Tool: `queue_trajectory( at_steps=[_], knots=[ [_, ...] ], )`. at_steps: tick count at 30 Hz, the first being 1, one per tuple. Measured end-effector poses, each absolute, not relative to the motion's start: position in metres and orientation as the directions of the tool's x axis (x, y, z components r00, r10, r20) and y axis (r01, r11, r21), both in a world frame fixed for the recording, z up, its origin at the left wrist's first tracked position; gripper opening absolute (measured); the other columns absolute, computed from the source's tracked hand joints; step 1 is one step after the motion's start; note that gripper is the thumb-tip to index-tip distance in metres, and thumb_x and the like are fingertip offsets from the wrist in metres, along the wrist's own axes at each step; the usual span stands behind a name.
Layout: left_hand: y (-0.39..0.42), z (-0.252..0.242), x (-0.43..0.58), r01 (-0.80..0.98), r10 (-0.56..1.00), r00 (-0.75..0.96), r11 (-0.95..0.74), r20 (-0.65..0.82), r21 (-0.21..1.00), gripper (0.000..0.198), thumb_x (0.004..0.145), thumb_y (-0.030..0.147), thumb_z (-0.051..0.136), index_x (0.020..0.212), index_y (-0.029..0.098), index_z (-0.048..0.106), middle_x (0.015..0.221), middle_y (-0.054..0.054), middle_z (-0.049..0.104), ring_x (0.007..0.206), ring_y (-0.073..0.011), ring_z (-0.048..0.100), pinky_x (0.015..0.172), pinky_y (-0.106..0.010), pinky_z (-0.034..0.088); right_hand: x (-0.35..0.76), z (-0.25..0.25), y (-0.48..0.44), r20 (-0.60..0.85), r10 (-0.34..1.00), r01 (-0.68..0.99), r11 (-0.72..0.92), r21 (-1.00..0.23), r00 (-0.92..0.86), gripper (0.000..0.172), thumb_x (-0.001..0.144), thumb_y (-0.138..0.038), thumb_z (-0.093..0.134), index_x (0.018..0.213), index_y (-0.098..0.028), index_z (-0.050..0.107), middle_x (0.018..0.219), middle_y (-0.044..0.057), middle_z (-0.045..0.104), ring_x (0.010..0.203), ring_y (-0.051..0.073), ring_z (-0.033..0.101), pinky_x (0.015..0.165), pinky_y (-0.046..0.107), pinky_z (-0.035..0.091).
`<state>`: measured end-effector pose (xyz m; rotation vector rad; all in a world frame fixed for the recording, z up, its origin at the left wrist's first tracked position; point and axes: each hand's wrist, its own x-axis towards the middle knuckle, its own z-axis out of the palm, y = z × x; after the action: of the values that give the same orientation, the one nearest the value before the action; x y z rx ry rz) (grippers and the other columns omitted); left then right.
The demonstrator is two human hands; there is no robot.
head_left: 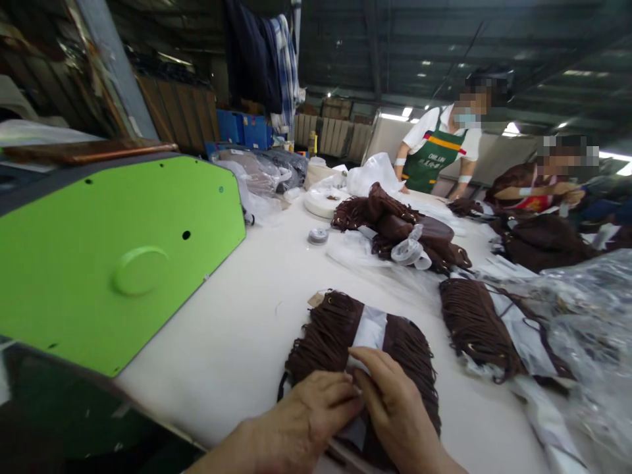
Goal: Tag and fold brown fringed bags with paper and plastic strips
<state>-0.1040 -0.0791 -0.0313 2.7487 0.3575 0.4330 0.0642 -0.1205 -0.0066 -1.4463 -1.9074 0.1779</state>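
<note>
Head view, and from where I stand a green panel (pixel 148 224) fills the left of the frame, beside the pale counter (pixel 232 329). A small round disc (pixel 318 236) lies flat near the centre, perhaps kept within reach.

At lower centre the left hand (pixel 311 411) is bunched narrow, its fingertips pinching the white band (pixel 371 327) across the dark brown fringed bundle (pixel 311 342). That bundle lies flat on the counter, which bears its weight and so leaves both hands free for the band. The right hand (pixel 395 401) meets the left from the other side, thumb and forefinger closed on a pale edge, likely to keep the band snug.

Past it, right of centre, a loose brown heap (pixel 385 217) carries a clear tape roll (pixel 407 250). Farther right, a second fringed bundle (pixel 469 316) wears a similar wrap, probably to hold its strands together, with clear plastic (pixel 597 316) crumpled at the right edge.
</note>
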Motion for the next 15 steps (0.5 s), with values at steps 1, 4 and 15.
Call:
queue_trajectory(
  at_steps=[1, 4, 15],
  knots=[
    [-0.081, -0.031, -0.107, 0.185, 0.307, 0.917, -0.894, 0.255, 0.408, 0.052, 0.084, 0.019, 0.05, 0.133, 0.017, 0.036, 0.131, -0.01, 0.05, 0.125, -0.0212, 0.041, 0.107, -0.033, 0.034, 0.075, -0.012, -0.131, 0.481, 0.867, 0.807, 0.376, -0.455, -0.132, 0.027, 0.087, -0.017, 0.046, 0.111, -0.021, 0.058, 0.102, 0.007, 0.069, 0.094, 0.018, 0.065, 0.079, 0.029, 0.055],
    [-0.082, -0.031, -0.112, 0.167, 0.316, 0.911, -0.87, 0.265, 0.464, 0.052, 0.08, 0.013, 0.049, 0.131, 0.014, 0.039, 0.13, -0.012, 0.052, 0.125, -0.0228, 0.043, 0.107, -0.037, 0.033, 0.091, -0.022, -0.158, 0.509, 0.811, 0.838, 0.471, -0.275, -0.289, 0.031, 0.085, -0.023, 0.054, 0.116, -0.022, 0.055, 0.103, 0.006, 0.07, 0.095, 0.018, 0.066, 0.08, 0.028, 0.055],
    [-0.074, -0.049, -0.117, 0.075, 0.197, 0.928, -0.93, 0.315, 0.361, 0.054, 0.083, 0.023, 0.056, 0.133, 0.014, 0.039, 0.135, -0.013, 0.049, 0.128, -0.0253, 0.04, 0.107, -0.039, 0.034, 0.062, -0.093, -0.199, 0.866, 0.457, 0.941, 0.336, 0.041, -0.201, 0.025, 0.084, -0.017, 0.052, 0.104, -0.027, 0.065, 0.074, 0.001, 0.073, 0.067, 0.02, 0.07, 0.072, 0.033, 0.05]
  ],
)
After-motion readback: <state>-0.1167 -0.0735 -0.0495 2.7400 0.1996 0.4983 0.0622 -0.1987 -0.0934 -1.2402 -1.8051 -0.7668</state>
